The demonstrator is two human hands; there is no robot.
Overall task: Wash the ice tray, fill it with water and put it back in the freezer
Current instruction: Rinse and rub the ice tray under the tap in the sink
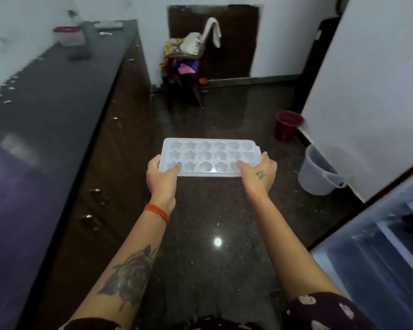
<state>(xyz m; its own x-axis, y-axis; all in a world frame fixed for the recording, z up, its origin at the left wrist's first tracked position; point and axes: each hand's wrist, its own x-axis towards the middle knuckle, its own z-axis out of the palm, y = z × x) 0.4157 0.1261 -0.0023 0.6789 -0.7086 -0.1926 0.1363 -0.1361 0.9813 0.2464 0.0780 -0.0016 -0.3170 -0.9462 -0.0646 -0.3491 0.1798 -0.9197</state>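
Left hand (161,173): fingers curled, gripping tray's left end.
Right hand (260,171): fingers curled, gripping right end.
Ice tray (208,154): level, above floor.

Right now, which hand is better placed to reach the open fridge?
Right. The open fridge stands on the person's right, nearest the right hand. Both hands grip the ice tray; the left hand is on its far end.

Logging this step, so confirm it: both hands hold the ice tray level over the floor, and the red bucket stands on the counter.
One thing is wrong. The head view shows the red bucket on the floor, not the counter. Left hand and right hand do hold the tray roughly level.
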